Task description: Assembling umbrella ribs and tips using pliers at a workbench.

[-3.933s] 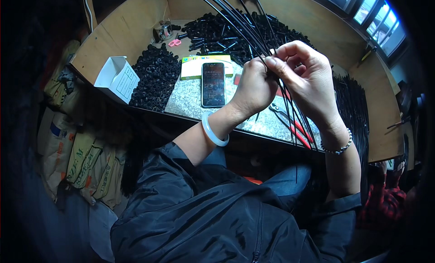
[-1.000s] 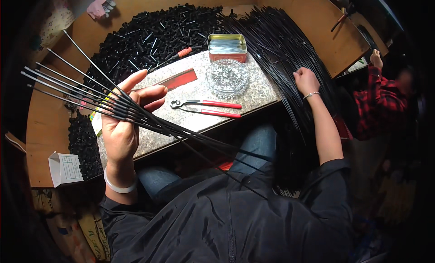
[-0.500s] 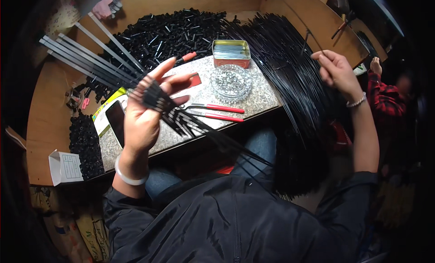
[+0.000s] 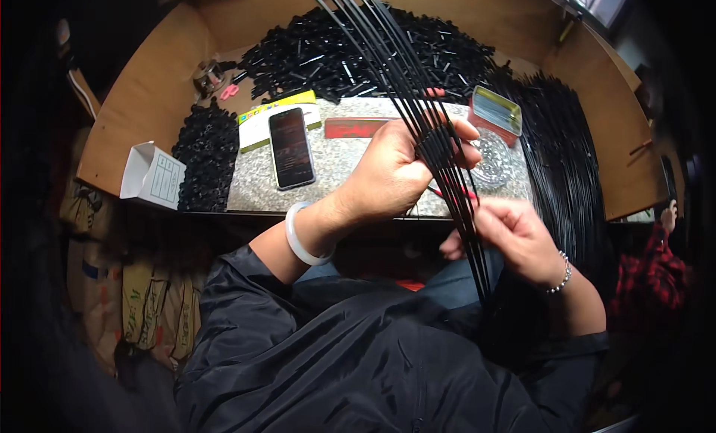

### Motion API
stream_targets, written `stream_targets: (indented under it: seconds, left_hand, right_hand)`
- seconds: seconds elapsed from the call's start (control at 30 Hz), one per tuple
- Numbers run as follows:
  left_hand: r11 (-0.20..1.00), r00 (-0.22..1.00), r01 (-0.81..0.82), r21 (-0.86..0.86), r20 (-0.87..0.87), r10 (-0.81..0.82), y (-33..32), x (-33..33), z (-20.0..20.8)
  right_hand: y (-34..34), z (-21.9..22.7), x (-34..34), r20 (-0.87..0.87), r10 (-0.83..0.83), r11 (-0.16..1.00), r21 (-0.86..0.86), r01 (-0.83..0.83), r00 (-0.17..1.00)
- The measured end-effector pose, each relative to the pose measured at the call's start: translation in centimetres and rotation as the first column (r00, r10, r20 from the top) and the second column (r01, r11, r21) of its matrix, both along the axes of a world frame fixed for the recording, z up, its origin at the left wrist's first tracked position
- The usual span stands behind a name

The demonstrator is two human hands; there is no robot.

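Note:
My left hand (image 4: 391, 164) is closed round a bundle of thin black rods (image 4: 440, 153), raised over the front of the worktop. The rods slant from the upper middle down toward my lap. Beside the lower part of the bundle is my right hand (image 4: 518, 235), thumb and fingers pinched on what looks like one thin black rod; some of its fingers are blurred. Behind the rods lie red-handled pliers (image 4: 456, 194), partly hidden. A clear glass dish (image 4: 494, 161) with small shiny pieces and a tin (image 4: 488, 126) of thin metal pins stand just beyond my hands.
A heap of black tubular parts (image 4: 313, 56) fills the back; a smaller pile (image 4: 205, 161) lies left. Long black rods (image 4: 563, 153) lie at right. A phone (image 4: 291, 153), red box (image 4: 354, 127) and white carton (image 4: 153, 176) rest on the bench. A person's checked sleeve (image 4: 649, 276) shows right.
My left hand has moved right, swinging the bundle more upright. My right hand has come down and inward from the far right to the bundle. The view has also shifted.

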State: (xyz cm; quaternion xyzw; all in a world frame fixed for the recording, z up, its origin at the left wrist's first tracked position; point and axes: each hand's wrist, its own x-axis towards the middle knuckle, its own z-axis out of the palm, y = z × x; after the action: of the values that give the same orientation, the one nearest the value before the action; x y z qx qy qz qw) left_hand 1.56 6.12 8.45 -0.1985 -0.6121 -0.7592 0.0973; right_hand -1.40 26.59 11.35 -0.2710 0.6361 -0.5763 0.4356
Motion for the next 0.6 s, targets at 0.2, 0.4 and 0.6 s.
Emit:
stream_targets:
  seconds: [0.2,0.4,0.6]
  left_hand:
    - [0.991,0.991,-0.136,0.012,-0.003,0.137,-1.7,-0.5,-0.6]
    - [0.815,0.966,-0.258,-0.518,-0.151,0.21,-3.6,-0.6,-9.4]
    - [0.372,0.798,-0.594,-0.714,-0.581,0.159,-11.8,-12.5,-10.3]
  right_hand:
    - [1.9,-1.2,3.5,0.163,-0.101,0.987,0.142,0.078,0.981]
    - [2.9,-1.3,4.0,-0.147,-0.253,0.966,-0.097,0.241,0.956]
    - [0.1,-12.9,5.4,-0.67,-0.291,0.954,-0.145,0.264,0.683]
